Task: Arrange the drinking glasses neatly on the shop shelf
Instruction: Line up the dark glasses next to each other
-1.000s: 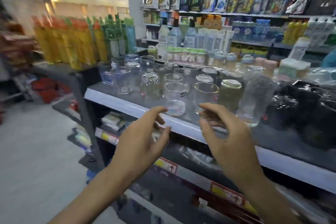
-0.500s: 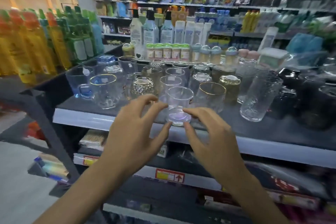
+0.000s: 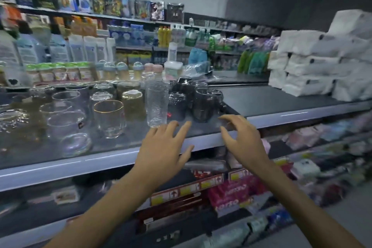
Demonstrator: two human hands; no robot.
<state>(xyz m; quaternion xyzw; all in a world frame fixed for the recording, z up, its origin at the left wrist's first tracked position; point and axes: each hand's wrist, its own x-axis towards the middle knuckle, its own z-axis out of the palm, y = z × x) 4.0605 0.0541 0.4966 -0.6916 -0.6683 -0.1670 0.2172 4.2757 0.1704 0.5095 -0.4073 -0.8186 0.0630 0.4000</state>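
Several drinking glasses stand on the dark top shelf [image 3: 271, 104]. A plain clear glass [image 3: 68, 133] is nearest the front at left, a gold-rimmed glass [image 3: 109, 118] behind it, then an amber glass [image 3: 133, 103], a tall textured clear glass [image 3: 157, 103] and a group of dark smoky glasses [image 3: 199, 102]. My left hand [image 3: 163, 151] hovers over the shelf's front edge, fingers spread, just below the tall textured glass. My right hand [image 3: 241, 139] is beside it, fingers curled and apart, in front of the dark glasses. Neither hand holds anything.
White wrapped packs [image 3: 322, 60] are stacked at the shelf's right end, with bare shelf between them and the dark glasses. Small bottles and jars [image 3: 112, 69] line the back. Lower shelves hold packets with price tags [image 3: 187, 189]. The view is motion-blurred.
My hands have let go of the plain clear glass and moved right along the shelf edge to the tall and dark glasses. The view has swung right with them.
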